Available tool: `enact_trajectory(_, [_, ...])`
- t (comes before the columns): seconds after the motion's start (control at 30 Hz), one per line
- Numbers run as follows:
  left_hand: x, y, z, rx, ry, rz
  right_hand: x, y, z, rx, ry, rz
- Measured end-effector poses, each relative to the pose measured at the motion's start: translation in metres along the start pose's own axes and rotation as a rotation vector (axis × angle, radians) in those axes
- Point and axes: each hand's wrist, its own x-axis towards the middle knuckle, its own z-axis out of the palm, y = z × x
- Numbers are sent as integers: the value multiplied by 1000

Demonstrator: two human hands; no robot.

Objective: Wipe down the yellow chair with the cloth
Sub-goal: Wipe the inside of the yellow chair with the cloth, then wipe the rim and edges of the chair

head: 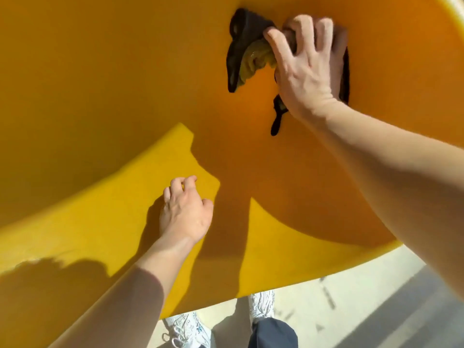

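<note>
The cloth (253, 59) is a crumpled yellowish-green piece, bunched up and pressed against the curved inner wall of the yellow chair (100, 84), in the upper right part of the view. Its visible bundle is longer than it is wide, and its long axis runs on a diagonal, from the upper right near the fingers down to the lower left, where a loose end points. A dark shadow lies on the chair surface just beside the cloth and under the hand. The right hand (306, 69) covers the cloth from the right, with the fingers spread and bent over it, so it is gripping the cloth against the chair. The left hand (185, 212) rests lower, on the sunlit part of the seat, with the fingers curled loosely and the tips touching the plastic; it grasps nothing. Below the front edge of the chair, 2 white sneakers (261, 305) stand on a pale floor (351, 310).
</note>
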Motion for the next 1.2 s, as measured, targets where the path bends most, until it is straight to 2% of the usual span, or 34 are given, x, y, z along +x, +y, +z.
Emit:
enact_trajectory(0.1, [16, -11, 0, -16, 44, 12, -47, -54, 34, 100, -103, 41])
enact_trajectory(0.2, [22, -29, 4, 4, 50, -14, -138, -134, 55, 281, -309, -130])
enact_trajectory(0.3, [13, -57, 11, 37, 10, -53, -217, -200, 36, 472, -486, -263])
enact_trajectory(0.37, [4, -77, 11, 64, -23, -81, -235, -206, 27, 508, -531, -494])
enact_trajectory(0.43, [-7, -97, 8, 95, -45, -96, -214, -186, 33, 501, -520, -742])
enact_trajectory(0.5, [-14, -113, 2, 118, -38, -90, -173, -160, 43, 378, -454, -810])
enact_trajectory(0.57, [-17, -125, -4, 118, -20, -99, -132, -133, 53, 254, -383, -559])
enact_trajectory(0.67, [-16, -140, -12, 118, 14, -116, -111, -121, 52, 215, -373, 93])
enact_trajectory(0.7, [-17, -147, -14, 121, 29, -113, -118, -134, 49, 206, -379, 245])
enact_trajectory(0.73, [-19, -153, -17, 124, 44, -106, -133, -154, 44, 198, -398, 312])
enact_trajectory(0.87, [-45, -189, -31, 125, 114, -66, -223, -258, 3, 344, -620, 197])
enact_trajectory(0.97, [-69, -223, -57, 124, 213, -41, -258, -340, -44, 483, -848, 223])
enact_trajectory(1.1, [-105, -268, -100, 45, 403, 57, -246, -419, -87, 755, -1105, 334])
enact_trajectory(1.2, [-142, -299, -135, -63, 600, 30, -210, -460, -109, 973, -1213, 401])
